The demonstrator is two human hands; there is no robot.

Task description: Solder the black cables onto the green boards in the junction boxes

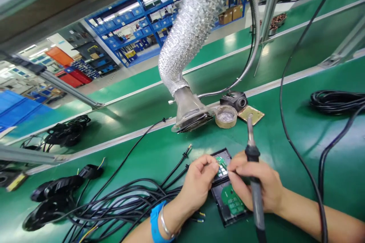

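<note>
My left hand (200, 179) is closed in a pinch over the upper part of an open black case (224, 154). What its fingertips hold is too small to make out. A soldering iron (257, 193) rests in my right hand (261, 184), its metal tip pointing up and away from me. The right thumb and forefinger also meet near the upper green circuit board (221, 163), close to the left fingertips. A larger green circuit board (233, 200) lies in the lower part of the case, partly behind the right hand. A black cable crosses between the two boards.
Many black cables (137, 199) with bared ends spread at left, beside black round parts (54, 197). A fume hood (191, 110) hangs from a silver duct (182, 41) ahead. Behind the case stand a round solder tub (226, 116) and a yellowish pad (251, 115). Coiled cable (336, 101) lies right.
</note>
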